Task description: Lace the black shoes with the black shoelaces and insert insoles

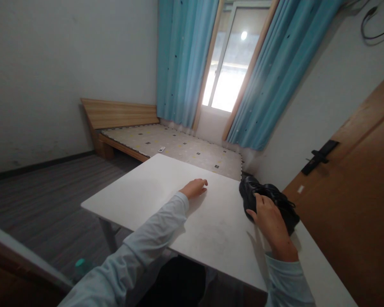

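Note:
A pair of black lace-up shoes sits at the right side of a white table, the two pressed close together. My right hand is over the nearer shoe, with thumb and fingers apart; it partly covers the shoe, and whether the fingertips press on it I cannot tell. Over the middle of the tabletop is my left hand, loosely curved, a gap between thumb and forefinger and nothing in it. The shoes are to its right, well apart from it.
Beyond the table stands a wooden bed with a patterned mattress, a small white object on it. Blue curtains flank a window. To the right is a wooden door with a black handle. A green-topped item is low at left.

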A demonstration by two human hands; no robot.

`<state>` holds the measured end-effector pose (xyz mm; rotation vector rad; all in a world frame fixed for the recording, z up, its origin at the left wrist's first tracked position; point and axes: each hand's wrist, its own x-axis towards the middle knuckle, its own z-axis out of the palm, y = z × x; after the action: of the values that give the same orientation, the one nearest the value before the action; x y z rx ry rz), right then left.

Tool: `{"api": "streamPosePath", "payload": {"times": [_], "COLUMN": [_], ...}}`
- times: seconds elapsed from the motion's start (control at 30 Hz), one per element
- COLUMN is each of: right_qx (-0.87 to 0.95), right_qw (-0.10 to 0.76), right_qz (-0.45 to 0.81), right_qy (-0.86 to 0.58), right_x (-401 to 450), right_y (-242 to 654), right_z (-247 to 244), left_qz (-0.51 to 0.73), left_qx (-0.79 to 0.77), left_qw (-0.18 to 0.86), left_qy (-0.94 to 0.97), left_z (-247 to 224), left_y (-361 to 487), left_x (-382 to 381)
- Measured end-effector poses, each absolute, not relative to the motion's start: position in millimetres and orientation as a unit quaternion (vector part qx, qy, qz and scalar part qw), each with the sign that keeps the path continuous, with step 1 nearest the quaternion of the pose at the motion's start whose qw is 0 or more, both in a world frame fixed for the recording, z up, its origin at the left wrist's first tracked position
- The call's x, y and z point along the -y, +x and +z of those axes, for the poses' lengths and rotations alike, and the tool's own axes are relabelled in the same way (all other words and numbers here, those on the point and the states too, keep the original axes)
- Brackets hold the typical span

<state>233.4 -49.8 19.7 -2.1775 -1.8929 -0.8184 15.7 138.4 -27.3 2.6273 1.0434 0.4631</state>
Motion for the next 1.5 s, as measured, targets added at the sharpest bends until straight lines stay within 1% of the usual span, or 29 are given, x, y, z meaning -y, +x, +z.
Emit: {"api": "streamPosePath", "payload": {"times": [0.17,0.3,0.43,0.57,0.63,0.73,0.87,0.97,1.03,1.13,1.5], "right_qx": [0.722,0.772,0.800,0.792,0.777,0.729,0.658,0.616,0.595,0.574,0.534], "right_qw": [0.119,0.176,0.225,0.267,0.308,0.389,0.488,0.537,0.556,0.575,0.606], "right_qz": [-0.172,-0.106,-0.074,-0.077,-0.049,0.012,0.112,0.166,0.186,0.212,0.272], "right_qy": [-0.660,-0.601,-0.551,-0.543,-0.547,-0.563,-0.562,-0.553,-0.551,-0.543,-0.523], "right_x": [48,34,10,-8,-12,-13,-12,-13,-13,-15,-9], "right_y": [198,168,149,146,150,156,159,160,163,167,169], "right_z": [28,26,3,-26,-32,-32,-26,-24,-26,-28,-25], "left_qz": [0.159,0.166,0.204,0.242,0.254,0.258,0.225,0.195,0.190,0.200,0.198], "left_qx": [-0.360,-0.352,-0.316,-0.273,-0.252,-0.224,-0.202,-0.196,-0.185,-0.181,-0.136], "left_qw": [0.138,0.138,0.136,0.152,0.193,0.299,0.427,0.532,0.584,0.611,0.612], "left_qy": [0.909,0.911,0.916,0.919,0.913,0.891,0.852,0.800,0.767,0.744,0.753], "left_z": [-27,-28,-29,-25,-20,-12,-8,-12,-15,-18,-14], "left_y": [15,16,18,20,22,24,26,26,26,26,26], "left_x": [-138,-138,-139,-136,-132,-126,-122,-124,-126,-128,-123]}}
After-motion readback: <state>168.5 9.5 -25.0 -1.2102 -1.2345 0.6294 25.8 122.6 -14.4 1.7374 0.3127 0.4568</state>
